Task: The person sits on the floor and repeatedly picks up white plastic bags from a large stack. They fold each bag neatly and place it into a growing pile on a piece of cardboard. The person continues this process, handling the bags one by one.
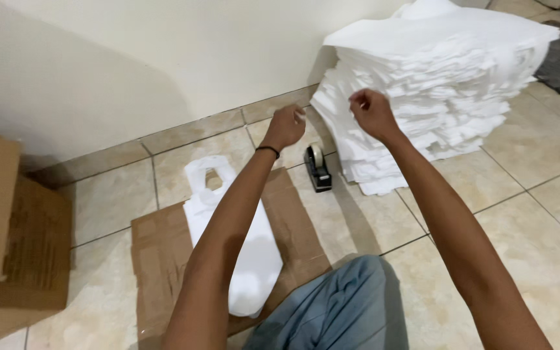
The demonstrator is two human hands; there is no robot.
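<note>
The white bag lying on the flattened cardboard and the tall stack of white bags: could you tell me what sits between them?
In the head view, a black tape dispenser stands on the tiled floor between the flat white bag and the stack.

The stack of bags (435,84) was plain white, as was the single bag (254,259) lying on the flat brown cardboard sheet (163,259). The tape dispenser (317,168) was black. Floor tiles (539,214) were mottled beige, the wall (163,58) cream, the cardboard box (8,233) brown, the wristband (268,150) black, the trousers (338,311) blue.
</note>
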